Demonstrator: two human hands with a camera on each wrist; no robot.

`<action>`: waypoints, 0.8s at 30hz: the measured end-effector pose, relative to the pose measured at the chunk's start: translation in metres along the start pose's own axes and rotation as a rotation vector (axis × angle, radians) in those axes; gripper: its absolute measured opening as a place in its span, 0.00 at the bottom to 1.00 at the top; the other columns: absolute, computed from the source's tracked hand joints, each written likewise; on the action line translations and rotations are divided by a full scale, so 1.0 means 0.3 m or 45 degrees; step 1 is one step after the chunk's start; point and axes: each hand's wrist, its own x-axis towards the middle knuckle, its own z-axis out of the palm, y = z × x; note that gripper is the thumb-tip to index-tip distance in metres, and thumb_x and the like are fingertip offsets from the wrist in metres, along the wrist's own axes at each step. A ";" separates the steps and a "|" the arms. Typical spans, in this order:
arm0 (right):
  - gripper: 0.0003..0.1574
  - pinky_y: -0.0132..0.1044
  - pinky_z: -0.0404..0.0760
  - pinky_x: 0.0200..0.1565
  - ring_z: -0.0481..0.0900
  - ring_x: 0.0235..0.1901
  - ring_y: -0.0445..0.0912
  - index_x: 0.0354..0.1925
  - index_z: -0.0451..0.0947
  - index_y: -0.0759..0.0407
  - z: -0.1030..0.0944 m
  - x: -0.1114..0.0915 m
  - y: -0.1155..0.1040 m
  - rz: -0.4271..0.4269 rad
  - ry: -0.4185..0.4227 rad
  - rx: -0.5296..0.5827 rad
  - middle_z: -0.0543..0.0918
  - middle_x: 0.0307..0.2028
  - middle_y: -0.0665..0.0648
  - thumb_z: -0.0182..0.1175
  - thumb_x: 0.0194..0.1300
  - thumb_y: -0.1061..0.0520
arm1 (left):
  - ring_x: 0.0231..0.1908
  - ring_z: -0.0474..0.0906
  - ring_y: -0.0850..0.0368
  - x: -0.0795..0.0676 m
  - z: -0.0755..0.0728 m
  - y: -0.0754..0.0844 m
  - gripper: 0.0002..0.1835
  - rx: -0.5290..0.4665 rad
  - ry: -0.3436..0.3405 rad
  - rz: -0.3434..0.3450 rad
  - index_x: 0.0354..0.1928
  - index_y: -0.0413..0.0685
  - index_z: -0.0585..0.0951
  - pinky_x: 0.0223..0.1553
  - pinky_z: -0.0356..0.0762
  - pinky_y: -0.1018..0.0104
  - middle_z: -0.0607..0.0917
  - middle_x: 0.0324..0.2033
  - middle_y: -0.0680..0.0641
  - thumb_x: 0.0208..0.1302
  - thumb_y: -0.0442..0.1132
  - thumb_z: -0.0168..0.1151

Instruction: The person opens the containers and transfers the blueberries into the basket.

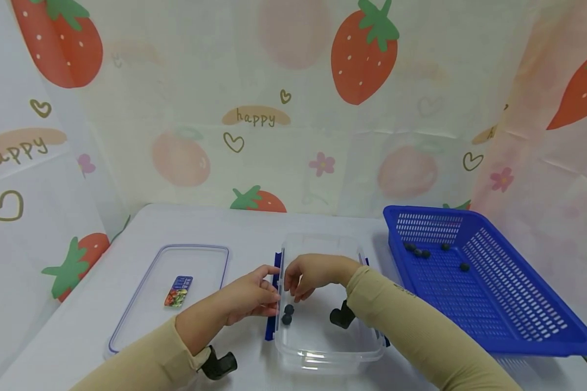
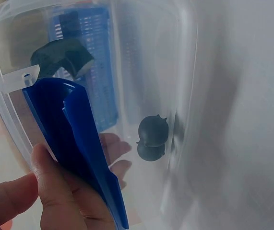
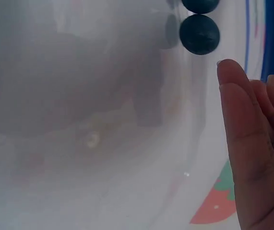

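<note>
A clear plastic container (image 1: 330, 354) with blue side latches stands upright on the table. My left hand (image 1: 251, 296) is at its left side, with its fingers (image 2: 55, 196) extended against the blue latch (image 2: 74, 129). Over the container's left inner side hangs my right hand (image 1: 318, 273), its fingers loosely bent downward and nothing showing between them. Two blueberries (image 1: 286, 319) lie touching each other on the container floor by the left wall, just nearer than the right fingertips. The right wrist view shows a blueberry (image 3: 199, 34) close beside the right fingers (image 3: 242, 129).
Right of the container is a blue slotted basket (image 1: 499, 304) with several loose blueberries (image 1: 425, 253) on its floor. A clear lid (image 1: 142, 326) with a blue-edged rim lies on the left, bearing a small printed label (image 1: 178, 291). A strawberry-print sheet (image 1: 274, 163) surrounds the white table.
</note>
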 end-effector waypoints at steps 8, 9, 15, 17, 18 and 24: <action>0.09 0.36 0.82 0.34 0.80 0.31 0.45 0.34 0.78 0.61 0.018 0.008 0.020 0.071 -0.059 -0.018 0.80 0.30 0.57 0.61 0.53 0.70 | 0.30 0.77 0.53 0.001 0.002 0.001 0.30 -0.003 -0.001 0.005 0.65 0.49 0.57 0.36 0.81 0.65 0.76 0.35 0.41 0.62 0.29 0.54; 0.09 0.36 0.82 0.34 0.80 0.30 0.45 0.34 0.78 0.60 0.020 0.008 0.023 0.084 -0.063 -0.026 0.80 0.30 0.57 0.62 0.52 0.70 | 0.30 0.77 0.53 0.001 0.002 0.001 0.30 -0.007 -0.001 0.003 0.65 0.49 0.57 0.36 0.81 0.65 0.75 0.35 0.42 0.62 0.29 0.54; 0.11 0.37 0.82 0.35 0.80 0.30 0.46 0.35 0.78 0.58 0.030 0.015 0.037 0.119 -0.129 -0.007 0.81 0.31 0.57 0.61 0.53 0.70 | 0.30 0.77 0.54 0.001 0.004 0.000 0.30 -0.011 0.002 -0.001 0.65 0.49 0.57 0.35 0.81 0.65 0.75 0.35 0.42 0.62 0.29 0.53; 0.12 0.38 0.82 0.35 0.80 0.30 0.46 0.36 0.78 0.58 0.031 0.018 0.041 0.116 -0.152 0.013 0.81 0.31 0.57 0.60 0.53 0.71 | 0.29 0.77 0.54 0.001 0.005 0.000 0.30 -0.007 0.002 -0.001 0.65 0.49 0.57 0.35 0.81 0.65 0.75 0.35 0.42 0.62 0.29 0.53; 0.12 0.37 0.82 0.35 0.80 0.30 0.46 0.36 0.78 0.58 0.032 0.019 0.044 0.113 -0.159 0.017 0.81 0.31 0.57 0.60 0.53 0.70 | 0.29 0.77 0.54 0.001 0.005 0.000 0.30 -0.004 0.002 0.001 0.65 0.49 0.57 0.36 0.81 0.65 0.75 0.35 0.42 0.62 0.29 0.53; 0.12 0.35 0.82 0.36 0.79 0.31 0.44 0.37 0.78 0.58 0.031 0.030 0.052 0.072 -0.130 0.025 0.80 0.31 0.56 0.60 0.54 0.69 | 0.30 0.77 0.54 0.002 0.003 0.001 0.30 -0.004 -0.007 0.007 0.65 0.49 0.57 0.36 0.81 0.65 0.76 0.35 0.42 0.62 0.30 0.54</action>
